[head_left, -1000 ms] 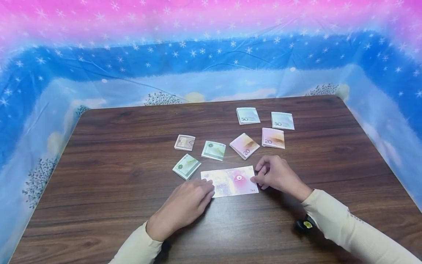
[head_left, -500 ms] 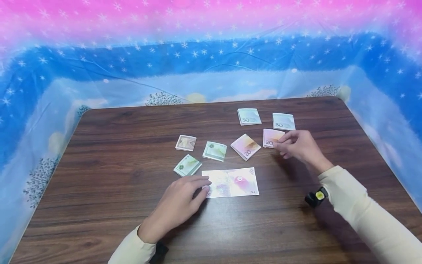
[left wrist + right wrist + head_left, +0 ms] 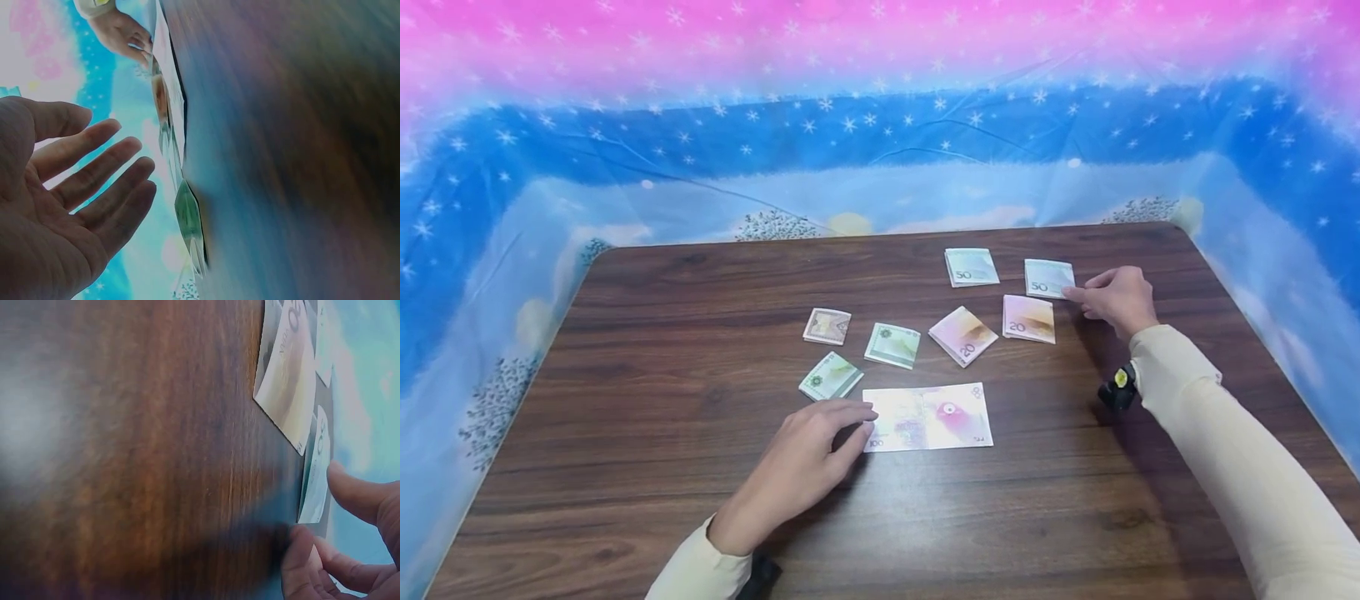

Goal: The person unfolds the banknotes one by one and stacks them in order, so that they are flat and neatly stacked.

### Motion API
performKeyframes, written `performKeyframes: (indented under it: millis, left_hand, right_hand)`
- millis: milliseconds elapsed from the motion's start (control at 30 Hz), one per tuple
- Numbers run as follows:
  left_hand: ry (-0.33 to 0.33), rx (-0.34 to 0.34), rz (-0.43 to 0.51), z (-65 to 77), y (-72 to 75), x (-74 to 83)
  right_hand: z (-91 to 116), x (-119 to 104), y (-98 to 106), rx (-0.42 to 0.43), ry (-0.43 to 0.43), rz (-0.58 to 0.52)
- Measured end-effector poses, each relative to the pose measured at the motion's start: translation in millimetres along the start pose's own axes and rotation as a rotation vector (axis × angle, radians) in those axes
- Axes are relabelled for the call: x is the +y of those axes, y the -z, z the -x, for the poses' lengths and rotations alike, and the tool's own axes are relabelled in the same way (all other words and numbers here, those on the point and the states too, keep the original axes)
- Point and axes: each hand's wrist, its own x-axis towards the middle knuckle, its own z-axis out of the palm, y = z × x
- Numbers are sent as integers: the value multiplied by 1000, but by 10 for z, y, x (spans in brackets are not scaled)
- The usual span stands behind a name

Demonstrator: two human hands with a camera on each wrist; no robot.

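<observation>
An unfolded pink 100 banknote (image 3: 925, 421) lies flat near the middle of the table. My left hand (image 3: 808, 450) is at its left end, fingertips over the edge; the left wrist view shows that hand (image 3: 81, 194) with its fingers spread and relaxed. Farther off, my right hand (image 3: 1116, 300) reaches to the right edge of a folded green 50 banknote (image 3: 1049, 277). In the right wrist view the thumb (image 3: 356, 490) and forefinger stand apart at the corner of that note. A folded 20 banknote (image 3: 1028, 318) lies just in front of it.
Another folded 50 note (image 3: 972, 267) lies at the back, and a second folded 20 note (image 3: 962, 337) sits nearer. Two folded green notes (image 3: 892, 345) and a small brownish one (image 3: 827, 326) are to the left. A snowflake-patterned cloth (image 3: 850, 125) hangs around the brown wooden table (image 3: 700, 333).
My right hand has left the 100 note's right end, passed the right-hand 20 note and moved back to the right-hand 50 note. The left hand has shifted slightly left, lifting its fingers.
</observation>
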Motion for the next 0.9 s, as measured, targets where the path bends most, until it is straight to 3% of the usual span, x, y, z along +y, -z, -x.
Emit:
performKeyframes:
  millis: [367,500,733,900]
  left_hand:
    - [16,-10,-5,-8,16,5]
    - [17,-17,-14,-12,17,2]
    - [15,-21,-14,-23,11,-1]
    - [21,-27,-2,-24,20,-1]
  right_hand:
    - [-167,-119,-121,74,50,229]
    - [-204,-163,-175,88,35,242]
    - [-220,-213,-202,41,-51,228]
    - [-246,-212,-215,21,-52,222]
